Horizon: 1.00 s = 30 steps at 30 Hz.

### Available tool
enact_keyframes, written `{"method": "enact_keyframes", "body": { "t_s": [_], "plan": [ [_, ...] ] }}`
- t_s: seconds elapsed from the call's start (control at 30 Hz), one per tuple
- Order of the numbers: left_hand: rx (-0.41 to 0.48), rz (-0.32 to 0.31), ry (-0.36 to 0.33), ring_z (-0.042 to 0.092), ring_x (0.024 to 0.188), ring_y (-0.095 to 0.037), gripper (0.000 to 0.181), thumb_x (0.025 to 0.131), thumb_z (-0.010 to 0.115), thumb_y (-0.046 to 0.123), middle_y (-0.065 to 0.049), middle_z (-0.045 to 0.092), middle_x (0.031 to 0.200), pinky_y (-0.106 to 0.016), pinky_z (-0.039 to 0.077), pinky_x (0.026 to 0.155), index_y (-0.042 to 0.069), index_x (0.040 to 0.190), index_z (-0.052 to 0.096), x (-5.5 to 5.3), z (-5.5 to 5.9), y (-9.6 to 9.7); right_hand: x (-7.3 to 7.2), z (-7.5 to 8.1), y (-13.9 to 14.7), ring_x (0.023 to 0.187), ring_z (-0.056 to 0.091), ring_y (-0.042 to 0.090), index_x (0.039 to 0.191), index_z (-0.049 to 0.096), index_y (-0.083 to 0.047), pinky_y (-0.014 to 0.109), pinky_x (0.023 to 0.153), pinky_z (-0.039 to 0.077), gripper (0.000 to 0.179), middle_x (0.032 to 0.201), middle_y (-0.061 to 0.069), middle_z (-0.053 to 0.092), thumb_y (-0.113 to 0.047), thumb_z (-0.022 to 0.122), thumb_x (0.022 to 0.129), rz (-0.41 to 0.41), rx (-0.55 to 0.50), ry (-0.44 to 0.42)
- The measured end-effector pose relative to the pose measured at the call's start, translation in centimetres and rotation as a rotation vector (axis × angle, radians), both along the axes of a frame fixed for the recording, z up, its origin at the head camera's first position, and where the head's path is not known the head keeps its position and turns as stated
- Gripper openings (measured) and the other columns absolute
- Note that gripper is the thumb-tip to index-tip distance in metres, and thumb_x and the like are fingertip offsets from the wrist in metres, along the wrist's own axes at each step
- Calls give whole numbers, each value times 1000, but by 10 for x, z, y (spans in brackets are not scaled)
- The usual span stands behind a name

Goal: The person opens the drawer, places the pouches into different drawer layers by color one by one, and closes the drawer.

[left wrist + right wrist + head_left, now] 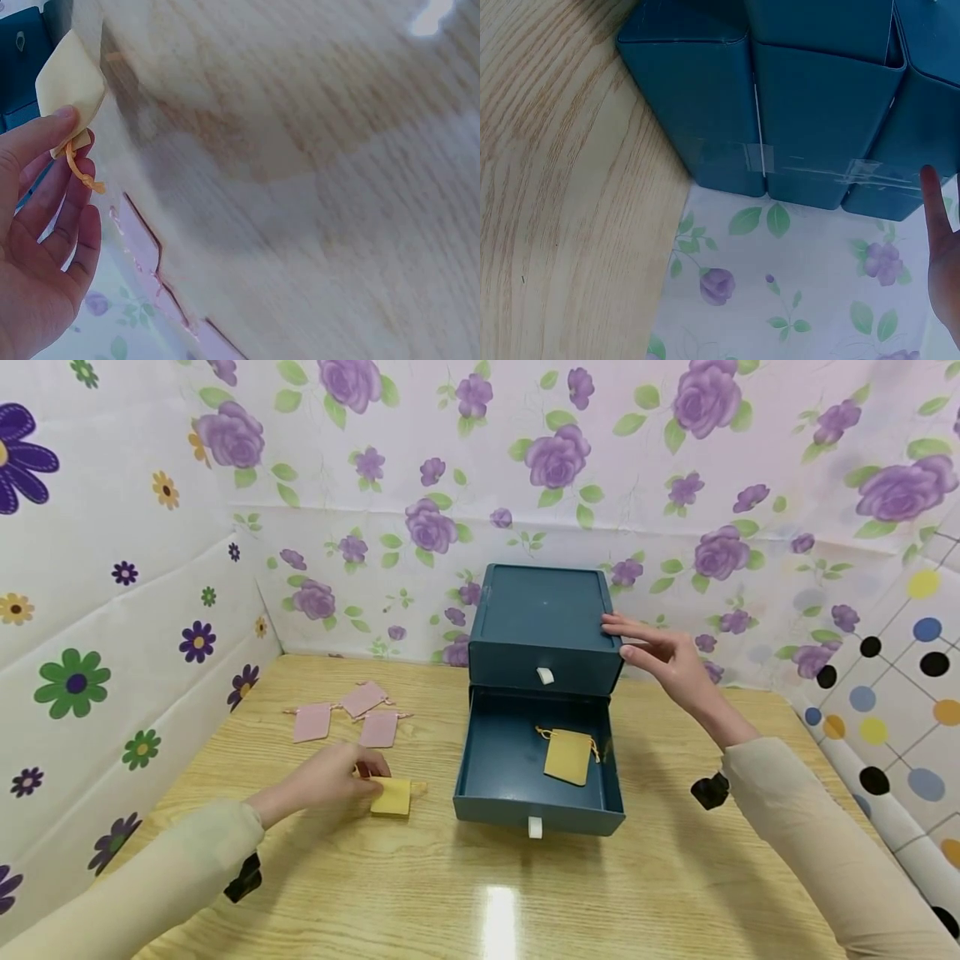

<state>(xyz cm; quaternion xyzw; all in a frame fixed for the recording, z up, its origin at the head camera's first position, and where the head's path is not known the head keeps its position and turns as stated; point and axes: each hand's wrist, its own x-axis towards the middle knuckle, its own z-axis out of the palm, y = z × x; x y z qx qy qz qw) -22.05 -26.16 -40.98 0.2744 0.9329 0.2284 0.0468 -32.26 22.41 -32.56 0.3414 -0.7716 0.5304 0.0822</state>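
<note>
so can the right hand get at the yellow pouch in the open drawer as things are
Most likely yes: the drawer stands pulled out, nothing covers the yellow pouch inside it, and the right hand, touching the right edge of the blue cabinet, seems to hold nothing.

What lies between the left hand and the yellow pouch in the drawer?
The head view shows, from the left hand: the held pouch, bare table, then the drawer (its left wall and bare floor), up to the inner pouch.

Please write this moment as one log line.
left hand: pinches yellow pouch | right hand: touches blue cabinet | open drawer: second yellow pouch | pink pouches: three, on table
</note>
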Motion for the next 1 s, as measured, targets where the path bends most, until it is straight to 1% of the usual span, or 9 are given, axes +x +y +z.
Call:
{"method": "enact_keyframes", "body": {
  "t_s": [0.13,0.27,0.4,0.53,0.63,0.73,0.83,1.0],
  "plan": [
    [-8,7,32,65,81,-8,9,85,77,14,5,74,89,-28,57,71,17,94,76,-3,0,0,0,1,0,149,34,15,136,60,-4,11,104,44,36,151,5,51,-8,55,100,-3,6,1],
    [-7,17,82,65,86,-14,10,84,78,14,5,72,92,-32,57,72,19,93,77,-3,-1,1,0,1,-1,149,34,14,136,60,-4,11,104,44,36,151,4,51,-8,55,101,-7,11,-2],
    [5,23,115,63,85,-14,10,83,80,14,6,68,89,-28,54,70,21,90,77,-4,0,2,0,1,0,150,33,17,136,60,-4,11,104,44,36,151,4,51,-8,54,101,-2,12,-9],
    [23,12,116,61,81,-11,9,84,79,13,6,68,88,-23,51,66,21,89,77,-7,6,1,0,1,-1,150,32,19,135,60,-3,11,104,45,36,151,5,51,-7,54,100,1,6,-6],
    [20,-2,117,61,78,-7,8,84,78,13,7,70,87,-24,53,66,20,89,77,-10,16,0,0,1,-1,150,33,18,136,60,-4,11,104,45,36,151,5,51,-8,55,100,0,10,-1],
    [10,-28,140,61,77,-6,8,83,79,12,7,72,84,-29,55,68,18,87,77,-14,29,2,0,1,-1,150,33,20,136,61,-5,11,104,44,36,151,4,51,-7,54,100,-1,11,3],
    [6,-46,149,60,77,-7,8,83,78,10,7,73,84,-30,55,70,17,86,77,-19,47,6,0,1,0,150,32,21,136,61,-4,11,104,44,36,150,4,52,-7,54,100,-3,9,3],
    [15,-53,107,60,77,-8,9,86,75,7,1,72,88,-25,53,67,15,89,77,-26,79,13,0,1,0,151,31,21,136,60,-5,11,105,44,36,151,3,51,-8,54,101,-5,16,-3]
  ]
}}
